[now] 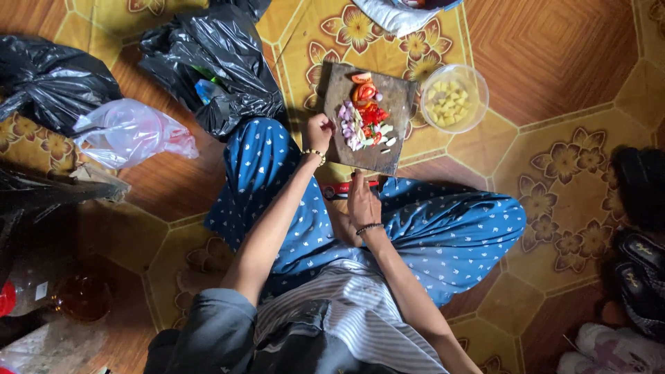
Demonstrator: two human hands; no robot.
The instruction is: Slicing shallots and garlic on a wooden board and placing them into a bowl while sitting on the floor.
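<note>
I sit cross-legged on the floor in blue patterned trousers. A wooden cutting board (395,149) lies in front of my knees with cut tomato (365,93), purple onion pieces (348,121) and pale garlic bits on it. My left hand (318,131) rests at the board's left edge beside the onion, fingers curled. Just below the board's near edge, my right hand (362,201) is closed on a red-handled knife (339,189) that lies across my lap.
A clear bowl (478,93) of chopped yellow pieces stands right of the board. Black plastic bags (208,55) and a clear bag (128,131) lie at the left. Dark shoes (641,208) sit at the right edge. A glass of brown liquid (83,298) stands at lower left.
</note>
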